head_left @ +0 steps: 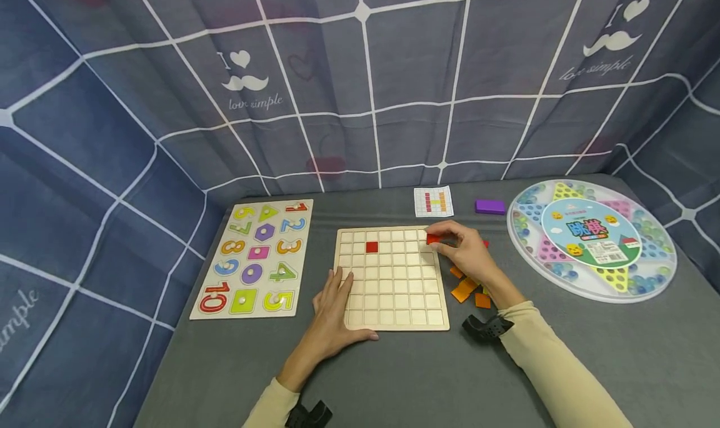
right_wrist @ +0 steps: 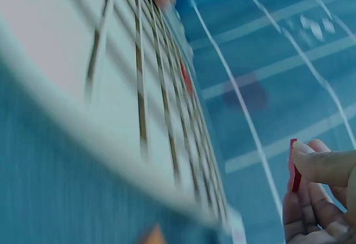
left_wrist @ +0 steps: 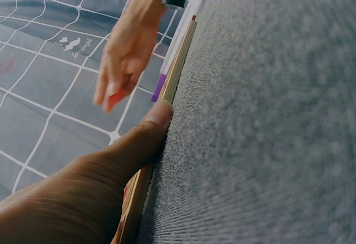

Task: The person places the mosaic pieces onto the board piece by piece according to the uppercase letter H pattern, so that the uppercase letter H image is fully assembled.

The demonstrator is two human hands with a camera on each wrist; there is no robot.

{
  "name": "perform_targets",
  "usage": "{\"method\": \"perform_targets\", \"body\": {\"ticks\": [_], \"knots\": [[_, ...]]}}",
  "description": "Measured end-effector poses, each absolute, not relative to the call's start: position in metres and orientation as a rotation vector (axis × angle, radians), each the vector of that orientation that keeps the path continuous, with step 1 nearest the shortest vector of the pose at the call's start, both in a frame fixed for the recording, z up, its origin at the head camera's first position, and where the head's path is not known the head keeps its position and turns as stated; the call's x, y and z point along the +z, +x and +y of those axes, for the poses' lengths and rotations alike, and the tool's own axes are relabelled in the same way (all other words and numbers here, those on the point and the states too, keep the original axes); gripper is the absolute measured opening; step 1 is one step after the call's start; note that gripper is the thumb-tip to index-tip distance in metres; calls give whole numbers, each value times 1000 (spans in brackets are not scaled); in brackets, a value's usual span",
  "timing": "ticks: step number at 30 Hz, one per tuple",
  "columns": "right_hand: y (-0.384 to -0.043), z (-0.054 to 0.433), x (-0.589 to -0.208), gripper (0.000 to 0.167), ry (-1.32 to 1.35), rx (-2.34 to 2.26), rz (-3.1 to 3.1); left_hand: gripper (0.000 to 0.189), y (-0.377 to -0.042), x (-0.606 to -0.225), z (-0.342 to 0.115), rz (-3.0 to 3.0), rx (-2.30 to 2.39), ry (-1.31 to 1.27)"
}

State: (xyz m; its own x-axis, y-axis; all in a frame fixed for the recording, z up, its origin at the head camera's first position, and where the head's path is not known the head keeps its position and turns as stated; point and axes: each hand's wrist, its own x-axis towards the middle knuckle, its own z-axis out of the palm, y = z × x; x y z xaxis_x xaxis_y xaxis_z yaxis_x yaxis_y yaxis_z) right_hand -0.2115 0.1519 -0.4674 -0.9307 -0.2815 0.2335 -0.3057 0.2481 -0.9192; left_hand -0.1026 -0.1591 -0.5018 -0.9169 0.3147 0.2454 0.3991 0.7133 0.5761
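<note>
A wooden grid board (head_left: 394,284) lies flat on the table, with one red square tile (head_left: 372,247) in a cell of its second row. My left hand (head_left: 332,318) rests at the board's lower left corner, fingers stretched along the left side. In the left wrist view its thumb (left_wrist: 150,124) touches the front edge. Above the board's upper right corner, my right hand (head_left: 464,250) pinches another red tile (right_wrist: 294,166) between thumb and fingers. Loose orange tiles (head_left: 464,289) and a few other coloured ones lie under and beside the right forearm, partly hidden.
A small pattern card (head_left: 433,202) and a purple block (head_left: 490,207) lie behind the board. On the left is a number-and-shape puzzle board (head_left: 255,259); a round game board (head_left: 590,240) lies on the right. A checked curtain (head_left: 315,72) hangs behind the table.
</note>
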Motion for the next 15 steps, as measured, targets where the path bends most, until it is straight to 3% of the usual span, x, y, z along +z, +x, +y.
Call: {"method": "perform_targets", "body": {"ticks": [6, 15], "knots": [[-209, 98, -457, 29, 679, 1887, -2466, 124, -103, -501, -159, -2801, -971, -574], [-217, 46, -470, 24, 823, 1811, -2608, 122, -101, -498, -160, -2825, -965, -578]]}}
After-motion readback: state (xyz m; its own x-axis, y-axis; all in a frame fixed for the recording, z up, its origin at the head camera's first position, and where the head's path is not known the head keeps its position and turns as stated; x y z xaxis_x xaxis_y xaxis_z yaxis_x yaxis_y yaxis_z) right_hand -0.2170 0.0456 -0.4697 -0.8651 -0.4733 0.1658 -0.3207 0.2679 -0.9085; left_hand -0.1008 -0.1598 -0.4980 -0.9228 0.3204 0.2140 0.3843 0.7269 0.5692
